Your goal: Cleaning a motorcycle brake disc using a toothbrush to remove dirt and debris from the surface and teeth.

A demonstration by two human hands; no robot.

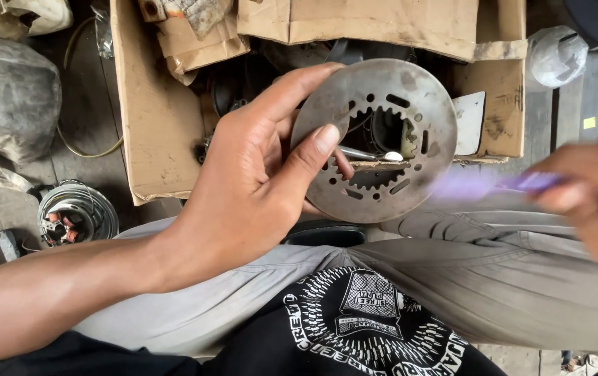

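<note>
In the head view, the person is sitting with grey trousers (452,278) and a dark printed shirt (368,327) filling the lower part of the frame. The left hand (257,174) is holding up a round metal plate (375,139) above the lap, in front of an open cardboard box (166,104). The thumb is pressing on the plate's near face and the index finger is curling over its upper edge, while another fingertip is showing through the toothed central opening. The plate is standing nearly face-on to the camera; it is grey and stained, with slots and small holes ringing the toothed hole.

The right hand (584,202) is coming in from the right edge, blurred by motion, and is closing around the handle of a purple brush-like tool (494,184). The tool's pale, blurred tip is lying just beside the plate's right rim; whether it is touching cannot be told.

Inside the box, dark parts are lying behind the plate. To the left, on the concrete floor, a coiled metal part with copper windings (76,212) is sitting near a dusty grey sack (6,97). A clear plastic bag (556,56) is resting at the upper right.
</note>
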